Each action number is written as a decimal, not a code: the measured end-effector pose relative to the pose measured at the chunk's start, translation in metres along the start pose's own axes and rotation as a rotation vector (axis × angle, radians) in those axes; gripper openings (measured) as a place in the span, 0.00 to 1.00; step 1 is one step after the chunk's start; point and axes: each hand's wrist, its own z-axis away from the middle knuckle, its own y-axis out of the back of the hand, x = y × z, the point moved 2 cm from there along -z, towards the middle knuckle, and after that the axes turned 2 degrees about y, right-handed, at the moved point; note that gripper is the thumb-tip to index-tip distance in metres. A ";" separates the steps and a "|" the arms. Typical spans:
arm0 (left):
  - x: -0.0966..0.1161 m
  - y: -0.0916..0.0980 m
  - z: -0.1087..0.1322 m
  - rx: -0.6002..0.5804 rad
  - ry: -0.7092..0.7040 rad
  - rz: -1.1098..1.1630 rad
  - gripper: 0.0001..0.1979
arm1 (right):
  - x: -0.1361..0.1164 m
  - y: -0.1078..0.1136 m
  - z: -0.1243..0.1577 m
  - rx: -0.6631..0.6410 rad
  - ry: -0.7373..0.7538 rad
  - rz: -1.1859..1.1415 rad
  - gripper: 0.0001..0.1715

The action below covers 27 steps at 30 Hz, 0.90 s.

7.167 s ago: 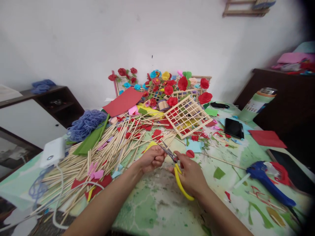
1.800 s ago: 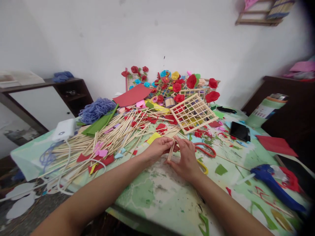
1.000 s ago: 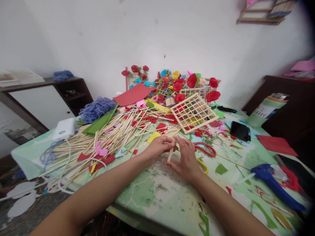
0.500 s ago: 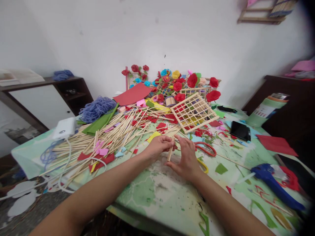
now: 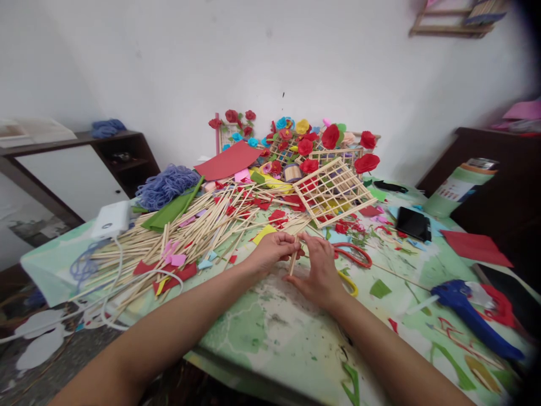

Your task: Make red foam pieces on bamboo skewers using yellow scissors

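Note:
Between my two hands is a short bundle of thin wooden sticks [image 5: 293, 261], held above the table. My left hand [image 5: 276, 252] pinches its upper part between thumb and fingers. My right hand [image 5: 318, 265] is curved around it, thumb at the lower end and fingertips at the top. How many sticks are in the bundle I cannot tell. Just beyond my hands rests a lattice of wooden sticks [image 5: 333, 194]. Scissors with a red handle [image 5: 354, 256] lie right of my right hand, and a yellow handle [image 5: 349, 283] shows partly behind it.
Loose wooden sticks [image 5: 211, 225] pile up at the left, near purple yarn [image 5: 167, 188] and a white device [image 5: 111, 220] with a cable. Paper flowers [image 5: 305, 147] stand at the back. A blue glue gun [image 5: 473, 318], a phone [image 5: 413, 224] and a green bottle [image 5: 459, 189] are at the right.
Both hands stay in nearly the same place around the sticks. My right fingertips have shifted slightly at the top of the bundle.

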 end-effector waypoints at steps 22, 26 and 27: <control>0.048 0.088 -0.021 0.497 -0.161 -1.433 0.08 | 0.003 0.002 -0.001 0.031 -0.054 0.067 0.52; 0.033 0.085 -0.024 0.442 -0.094 -1.557 0.09 | 0.003 0.002 -0.001 0.035 -0.059 0.060 0.52; 0.031 0.084 -0.024 0.443 -0.095 -1.555 0.09 | 0.003 0.002 -0.001 0.033 -0.059 0.058 0.52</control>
